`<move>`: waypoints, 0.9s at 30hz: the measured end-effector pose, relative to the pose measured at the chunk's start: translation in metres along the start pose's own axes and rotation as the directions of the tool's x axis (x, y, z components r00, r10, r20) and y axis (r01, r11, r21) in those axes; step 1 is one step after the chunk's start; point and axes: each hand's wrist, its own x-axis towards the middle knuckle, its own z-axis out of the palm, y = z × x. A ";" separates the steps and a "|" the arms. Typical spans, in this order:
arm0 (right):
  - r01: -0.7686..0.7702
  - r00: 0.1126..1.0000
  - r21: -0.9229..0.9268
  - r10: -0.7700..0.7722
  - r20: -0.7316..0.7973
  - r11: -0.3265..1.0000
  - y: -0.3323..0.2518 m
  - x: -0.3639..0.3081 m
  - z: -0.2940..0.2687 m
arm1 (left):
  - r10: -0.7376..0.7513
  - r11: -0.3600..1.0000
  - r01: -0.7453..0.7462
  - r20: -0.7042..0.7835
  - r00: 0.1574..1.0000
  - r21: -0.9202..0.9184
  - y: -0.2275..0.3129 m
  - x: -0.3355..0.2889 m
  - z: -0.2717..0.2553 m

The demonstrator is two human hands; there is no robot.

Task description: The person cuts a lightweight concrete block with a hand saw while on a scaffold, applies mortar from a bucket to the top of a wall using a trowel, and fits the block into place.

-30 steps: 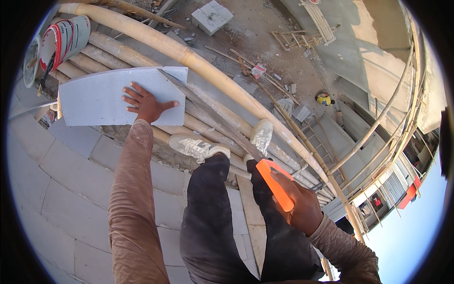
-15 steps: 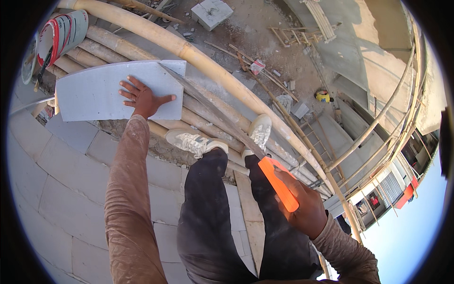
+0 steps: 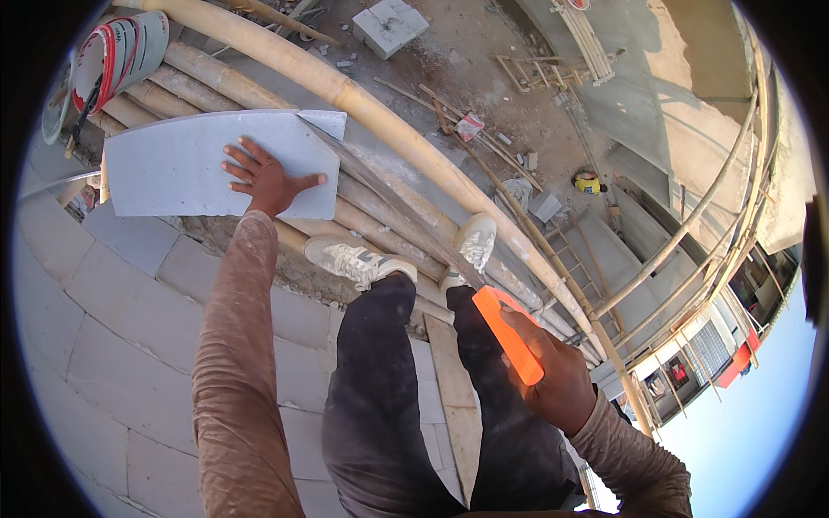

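A pale grey lightweight block lies across the bamboo poles at the upper left. My left hand presses flat on its right part, fingers and thumb spread. In my right hand is a handsaw, gripped by its orange handle. Its long blade runs up and left to the block's right end, where it sits in a slanting cut across the far corner. A small grey corner piece shows beyond the blade; whether it is still joined I cannot tell.
Bamboo poles form the platform under my shoes, with a thick bamboo rail along its outer side. Past it the ground drops far below, where a person in yellow is. A block wall stands at the near left, a bucket at the far left.
The view has shifted slightly, with the block a little further right in it. My left hand stays pressed on the block; the saw and right hand look almost unmoved.
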 end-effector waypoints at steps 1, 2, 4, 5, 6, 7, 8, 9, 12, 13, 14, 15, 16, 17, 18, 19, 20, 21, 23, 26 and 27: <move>-0.034 0.999 -0.010 0.034 0.025 0.999 -0.007 0.000 -0.002 | 0.005 1.000 -0.005 -0.007 1.000 -0.002 -0.002 -0.002 -0.002; 0.005 1.000 -0.019 -0.005 0.020 1.000 -0.003 0.024 0.010 | -0.005 1.000 0.005 0.008 1.000 -0.001 0.003 0.000 -0.001; -0.004 1.000 -0.029 0.005 0.012 1.000 0.008 0.111 0.050 | -0.023 1.000 0.022 0.028 0.999 0.017 0.012 0.002 0.004; -0.060 0.997 -0.057 0.063 0.054 0.997 0.001 0.159 0.056 | 0.004 1.000 -0.004 0.021 1.000 -0.008 0.022 0.004 0.004; -0.076 0.996 -0.043 0.078 0.032 0.996 -0.014 0.183 0.059 | 0.020 1.000 -0.020 0.010 1.000 -0.022 0.027 0.005 0.004; -0.107 0.994 -0.023 0.107 0.031 0.994 -0.024 0.189 0.063 | 0.025 0.999 -0.024 0.023 0.999 -0.028 0.021 -0.001 0.009; -0.079 0.996 -0.014 0.079 0.029 0.997 -0.019 0.175 0.067 | 0.014 1.000 -0.014 0.033 0.999 -0.019 0.015 -0.005 0.011; -0.054 0.998 -0.010 0.055 0.025 0.998 -0.008 0.148 0.068 | 0.007 1.000 -0.006 0.045 0.999 -0.014 0.010 -0.008 0.013; -0.060 0.995 -0.056 0.064 0.082 0.997 0.008 0.040 0.032 | -0.010 1.000 0.011 0.019 1.000 -0.009 -0.005 -0.003 0.007; 0.005 1.000 -0.067 -0.003 0.021 0.998 0.009 0.005 0.011 | 0.000 1.000 0.000 0.006 1.000 -0.011 -0.001 -0.002 0.004; 0.065 0.997 -0.071 -0.068 -0.038 0.995 0.007 -0.015 0.000 | 0.000 1.000 0.000 -0.001 1.000 -0.004 -0.001 -0.002 0.002; 0.039 0.999 -0.075 -0.040 -0.006 0.996 0.004 -0.012 -0.004 | 0.002 1.000 -0.002 -0.010 1.000 0.001 0.002 -0.001 0.002; 0.007 1.000 -0.076 -0.005 0.030 0.997 -0.003 -0.005 -0.003 | 0.003 1.000 -0.003 -0.011 1.000 0.010 0.000 -0.003 0.002; -0.022 0.998 -0.085 0.027 0.061 0.996 -0.008 0.006 -0.002 | -0.003 1.000 0.003 -0.001 1.000 0.005 -0.002 -0.003 0.003; -0.045 0.994 -0.061 0.051 0.101 0.997 -0.005 0.039 0.013 | -0.015 1.000 0.015 -0.002 1.000 0.010 -0.006 -0.002 0.003; -0.048 0.997 -0.097 0.053 0.056 0.994 0.000 0.079 0.032 | -0.005 1.000 0.005 0.003 1.000 -0.003 0.003 -0.001 0.006; -0.045 0.999 -0.041 0.046 0.023 0.998 0.004 0.128 0.051 | 0.013 1.000 -0.013 0.007 1.000 -0.009 0.012 0.001 0.008; -0.091 0.996 -0.031 0.092 0.021 0.995 0.000 0.171 0.060 | 0.032 0.999 -0.032 0.010 0.999 -0.013 0.022 0.002 0.011; -0.157 0.987 0.003 0.156 0.041 0.988 -0.022 0.203 0.071 | 0.046 0.999 -0.046 -0.005 0.999 -0.008 0.018 0.003 0.012; -0.096 0.993 0.047 0.092 0.077 0.994 -0.006 0.145 0.071 | 0.058 0.998 -0.059 -0.049 0.997 -0.010 0.001 0.012 0.007; 0.003 0.999 -0.005 -0.003 -0.046 1.000 0.012 0.099 0.070 | 0.044 0.999 -0.044 -0.040 0.998 0.006 0.000 0.008 0.011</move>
